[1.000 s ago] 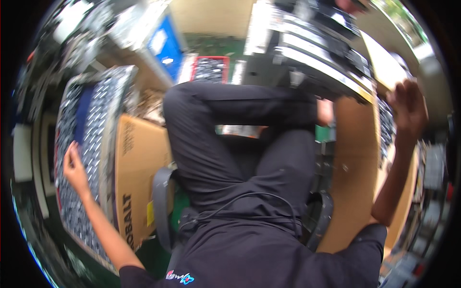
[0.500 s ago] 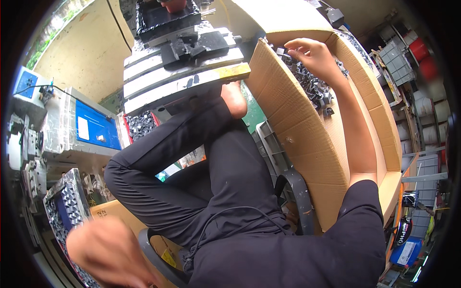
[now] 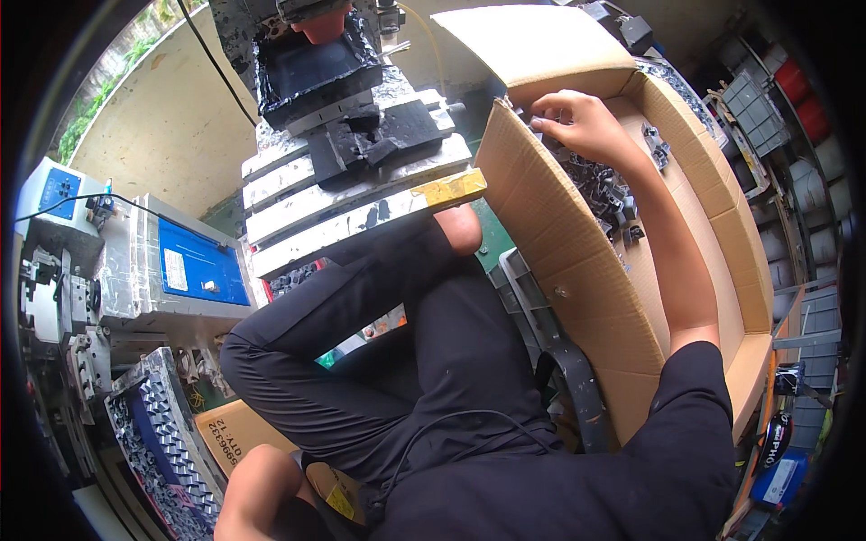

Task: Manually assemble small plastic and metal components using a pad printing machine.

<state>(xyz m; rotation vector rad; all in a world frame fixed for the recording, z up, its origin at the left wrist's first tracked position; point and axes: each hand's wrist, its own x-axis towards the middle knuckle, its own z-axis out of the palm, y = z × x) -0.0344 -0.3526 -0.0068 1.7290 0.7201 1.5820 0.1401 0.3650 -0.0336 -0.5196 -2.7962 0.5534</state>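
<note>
One hand, the right hand [image 3: 577, 122], pinched small black parts [image 3: 600, 189] inside the cardboard box [image 3: 577, 298] at one o'clock; seemingly light, rigid, best gripped by edges. The left hand's [image 3: 257, 491] grip couldn't be told.

Cardboard box [image 3: 577, 298] — small black parts [image 3: 600, 194]

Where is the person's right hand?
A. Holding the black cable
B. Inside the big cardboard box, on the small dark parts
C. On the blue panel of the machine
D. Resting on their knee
B: the right hand reaches over the wall of the open cardboard box and its fingers are down among the small dark parts heaped inside.
</note>
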